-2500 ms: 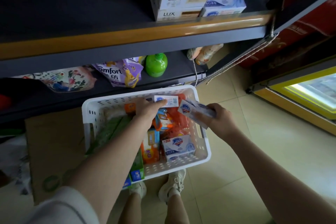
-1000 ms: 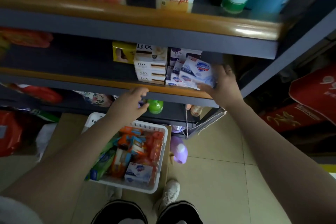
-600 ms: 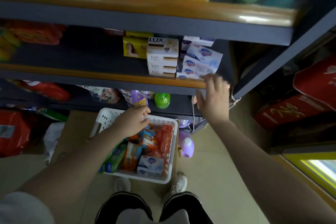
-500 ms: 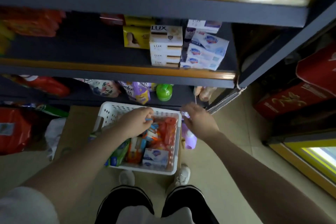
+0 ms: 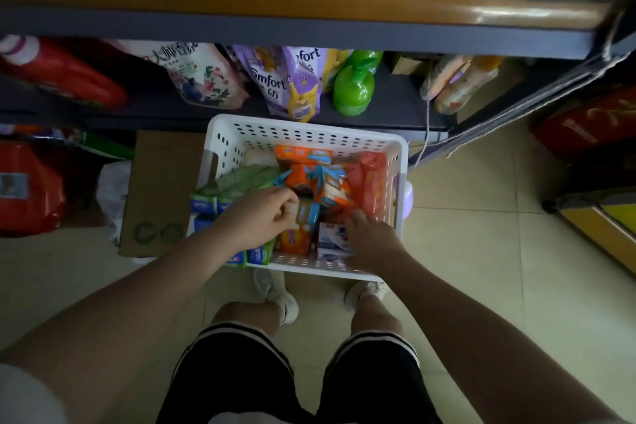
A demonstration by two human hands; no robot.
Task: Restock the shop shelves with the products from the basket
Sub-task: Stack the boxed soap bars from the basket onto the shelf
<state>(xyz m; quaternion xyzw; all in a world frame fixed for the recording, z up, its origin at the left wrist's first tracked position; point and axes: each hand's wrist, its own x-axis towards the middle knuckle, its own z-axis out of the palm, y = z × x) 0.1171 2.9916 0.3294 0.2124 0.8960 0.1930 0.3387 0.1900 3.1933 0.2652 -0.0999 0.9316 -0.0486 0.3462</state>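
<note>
Both hands in basket; left hand pinches orange pack; right hand fingers relaxed over white box.

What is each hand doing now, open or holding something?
Left hand: fingers curled on an orange and blue box in the white basket.
Right hand: open, fingers resting on the white soap box.

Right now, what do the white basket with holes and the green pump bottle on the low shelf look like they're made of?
White perforated basket: moulded plastic by the look, matte, with regular punched holes and thick rounded rim. Green pump bottle: probably glossy plastic; a soft highlight shows on its rounded body and its pump top matches in colour.
</note>
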